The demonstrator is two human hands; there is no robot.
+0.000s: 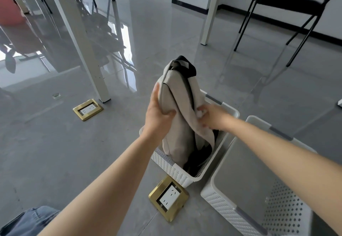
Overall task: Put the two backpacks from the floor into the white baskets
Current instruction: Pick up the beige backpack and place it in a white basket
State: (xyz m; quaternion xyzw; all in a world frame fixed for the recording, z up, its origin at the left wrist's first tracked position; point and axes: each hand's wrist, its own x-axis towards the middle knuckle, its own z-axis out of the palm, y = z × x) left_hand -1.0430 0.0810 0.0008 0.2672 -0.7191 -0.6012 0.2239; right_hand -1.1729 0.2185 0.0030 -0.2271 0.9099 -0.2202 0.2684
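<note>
A beige backpack (180, 102) with black trim stands upright, its lower end inside the left white basket (166, 163). My left hand (157, 113) grips its left side. My right hand (211, 116) grips its right edge, just above the basket's rim. Dark straps or fabric show in the basket under the pack. The second white basket (231, 208) stands to the right with nothing in it. No other backpack shows in this view.
Two brass floor sockets sit in the grey tiles, one (168, 197) just in front of the left basket, one (87, 109) further left. A white table leg (88, 60) rises at left, another (209, 13) at back. A black folding chair (288, 13) stands at the back right.
</note>
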